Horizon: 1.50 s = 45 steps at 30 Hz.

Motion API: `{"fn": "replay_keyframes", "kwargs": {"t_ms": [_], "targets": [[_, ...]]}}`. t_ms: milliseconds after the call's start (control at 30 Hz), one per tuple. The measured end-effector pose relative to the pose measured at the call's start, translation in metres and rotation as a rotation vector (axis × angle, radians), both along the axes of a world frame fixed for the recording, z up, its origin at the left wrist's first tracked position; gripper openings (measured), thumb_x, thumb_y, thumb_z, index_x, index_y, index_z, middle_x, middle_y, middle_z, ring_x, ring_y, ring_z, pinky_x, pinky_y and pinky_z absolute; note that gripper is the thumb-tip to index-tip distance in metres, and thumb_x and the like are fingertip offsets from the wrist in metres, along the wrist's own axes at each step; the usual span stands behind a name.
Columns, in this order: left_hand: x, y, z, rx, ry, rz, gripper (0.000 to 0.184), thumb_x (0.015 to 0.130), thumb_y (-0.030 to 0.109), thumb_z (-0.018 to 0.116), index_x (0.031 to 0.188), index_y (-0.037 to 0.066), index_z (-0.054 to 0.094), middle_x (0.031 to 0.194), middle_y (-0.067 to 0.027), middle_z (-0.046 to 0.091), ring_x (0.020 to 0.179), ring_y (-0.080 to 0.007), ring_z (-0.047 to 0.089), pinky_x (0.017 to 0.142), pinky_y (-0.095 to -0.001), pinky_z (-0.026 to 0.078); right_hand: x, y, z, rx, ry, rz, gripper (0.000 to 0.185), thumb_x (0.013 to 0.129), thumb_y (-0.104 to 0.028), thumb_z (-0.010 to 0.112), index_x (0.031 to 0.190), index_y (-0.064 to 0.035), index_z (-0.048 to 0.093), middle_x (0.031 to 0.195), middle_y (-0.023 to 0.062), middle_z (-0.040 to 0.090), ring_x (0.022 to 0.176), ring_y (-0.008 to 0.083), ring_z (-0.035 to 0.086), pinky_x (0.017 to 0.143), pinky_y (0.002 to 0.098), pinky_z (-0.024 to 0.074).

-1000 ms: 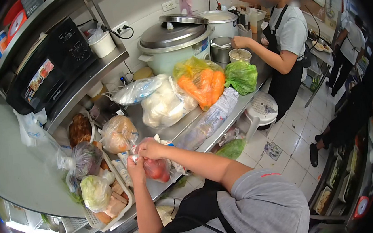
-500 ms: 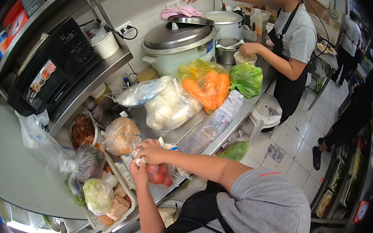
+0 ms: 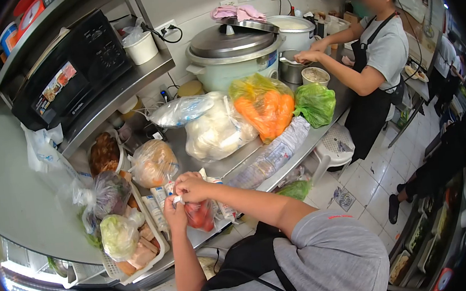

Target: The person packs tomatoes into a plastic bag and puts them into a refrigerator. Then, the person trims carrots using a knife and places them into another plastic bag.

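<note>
Pinches the white gathered neck of a clear bag of tomatoes between the thumb and fingers of the left hand, closed narrow. Meets the same neck with the bent fingers of the right hand, also drawn close together; cannot tell how the fingertips press, with the knuckles in the way. Lies below the hands at the near edge of the steel counter, between white packets and near a basket of wrapped food. Looks fairly light, with a loose, shifting weight at the bottom. Seems thin and slippery in the plastic, likely to tear if pulled hard, and soft enough inside to bruise under a squeeze. Probably best to take hold at the twisted neck, with a palm cupped beneath for lifting.
</note>
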<state>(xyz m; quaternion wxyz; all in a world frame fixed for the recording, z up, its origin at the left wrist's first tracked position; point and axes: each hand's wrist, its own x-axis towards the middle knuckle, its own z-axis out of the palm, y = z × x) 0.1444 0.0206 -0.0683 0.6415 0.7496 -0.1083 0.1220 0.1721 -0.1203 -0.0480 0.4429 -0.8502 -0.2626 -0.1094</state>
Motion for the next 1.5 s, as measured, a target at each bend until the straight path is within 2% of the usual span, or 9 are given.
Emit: {"fn": "replay_keyframes", "kwargs": {"t_ms": [233,500,733,967,1033,1167,1333,1433,1500], "targets": [[0.007,-0.005,-0.014,-0.103,0.004,0.163,0.009,0.077,-0.001,0.049,0.08,0.005,0.043,0.076,-0.001,0.044,0.071,-0.0078,0.041,0.066,-0.0206,0.036,-0.007,-0.004,0.0,-0.044,-0.064,0.079,0.007,0.065,-0.016,0.056,0.072,-0.0173,0.055,0.101,0.0006,0.048,0.103,0.0229,0.039,0.086,0.0439,0.0231],[0.005,0.006,0.002,-0.373,0.258,-0.101,0.019,0.076,-0.002,0.05,0.089,0.007,0.039,0.084,-0.0041,0.05,0.076,-0.0096,0.048,0.069,-0.0229,0.041,-0.007,-0.006,0.017,-0.162,-0.191,0.156,0.018,0.071,-0.018,0.055,0.087,-0.0208,0.061,0.094,0.0018,0.055,0.094,0.0213,0.049,0.084,0.0403,0.028],[-0.013,-0.004,0.022,-0.452,0.337,-0.141,0.028,0.075,0.0,0.052,0.098,0.007,0.037,0.095,-0.0055,0.046,0.086,-0.0123,0.048,0.074,-0.0249,0.043,-0.005,0.008,0.021,-0.302,-0.152,0.071,0.014,0.071,-0.021,0.054,0.082,-0.0159,0.062,0.084,0.0028,0.06,0.088,0.0228,0.052,0.081,0.0363,0.034],[-0.026,-0.017,0.006,-0.203,0.137,0.12,0.032,0.075,0.006,0.048,0.106,0.004,0.042,0.101,-0.0083,0.05,0.089,-0.0143,0.049,0.074,-0.0279,0.043,-0.014,0.026,0.024,-0.106,-0.2,0.025,0.016,0.063,-0.015,0.057,0.078,-0.011,0.058,0.082,0.0074,0.057,0.085,0.024,0.052,0.076,0.0383,0.0357],[-0.037,-0.005,0.005,0.379,0.365,0.124,0.023,0.078,0.012,0.049,0.099,0.002,0.051,0.094,-0.0109,0.057,0.083,-0.0152,0.053,0.071,-0.0309,0.043,-0.028,0.03,0.033,-0.029,-0.267,0.046,0.016,0.061,-0.013,0.057,0.076,-0.0101,0.057,0.079,0.0078,0.056,0.082,0.025,0.052,0.074,0.0387,0.0359],[-0.055,-0.02,0.032,0.072,-0.225,0.402,0.014,0.075,0.007,0.049,0.086,0.002,0.056,0.087,-0.0141,0.058,0.082,-0.0225,0.055,0.072,-0.0332,0.043,-0.054,0.024,0.068,0.23,-0.414,0.167,0.013,0.061,-0.01,0.058,0.074,-0.0099,0.058,0.072,0.0061,0.055,0.078,0.0263,0.052,0.071,0.0377,0.0376],[-0.108,0.015,0.091,-0.036,-0.394,0.336,0.012,0.078,0.004,0.047,0.088,0.001,0.054,0.09,-0.0099,0.056,0.094,-0.0247,0.05,0.083,-0.0338,0.038,-0.083,-0.011,0.081,0.373,-0.365,-0.03,0.041,0.07,-0.01,0.055,0.109,-0.0044,0.044,0.111,0.0139,0.042,0.102,0.0224,0.044,0.088,0.0342,0.0356],[-0.154,0.042,0.123,-0.083,-0.464,0.234,0.012,0.078,0.005,0.049,0.088,0.001,0.055,0.09,-0.0096,0.056,0.094,-0.0237,0.05,0.083,-0.0328,0.038,-0.101,-0.005,0.034,0.883,0.476,0.181,0.059,0.07,-0.022,0.062,0.12,-0.0059,0.034,0.116,0.0108,0.041,0.111,0.0219,0.039,0.09,0.0353,0.0357],[-0.186,0.064,0.13,-0.067,-0.445,0.204,0.013,0.078,0.005,0.049,0.089,0.0,0.055,0.092,-0.0095,0.055,0.094,-0.0234,0.05,0.083,-0.0321,0.037,-0.153,0.024,0.026,1.068,0.822,0.587,0.069,0.069,-0.033,0.064,0.123,-0.0069,0.03,0.12,0.009,0.039,0.113,0.0212,0.038,0.091,0.0362,0.0351]]}}
